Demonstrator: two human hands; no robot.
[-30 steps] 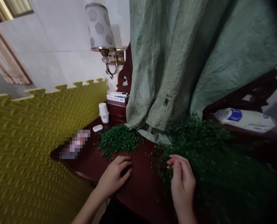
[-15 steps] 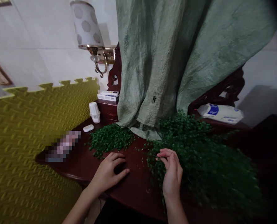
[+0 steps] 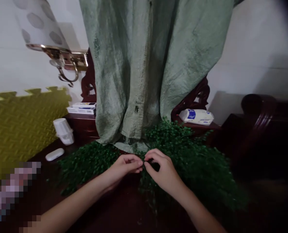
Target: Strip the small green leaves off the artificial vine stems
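My left hand [image 3: 130, 165] and my right hand [image 3: 159, 163] meet over the dark red table, their fingertips almost touching. The right thumb and forefinger are pinched on a thin green stem that barely shows. The left thumb presses against its fingers, and what lies in that pinch is too small to make out. Behind and under my right hand spreads a large heap of leafy green sprigs [image 3: 197, 158]. Beyond my left forearm lies a pile of small, loose green bits [image 3: 85, 165], like round leaves or seed pods.
A grey-green woven sack [image 3: 141, 81] hangs down behind the greens. A white bottle-like object [image 3: 63, 131] and a small white case [image 3: 54, 154] stand at the left, below small boxes [image 3: 82, 109]. A wipes pack [image 3: 196, 117] rests on the right ledge.
My left hand has lifted off the tabletop and come right to the right hand, its fingers closing. The right hand has met it, and the view has swung right.
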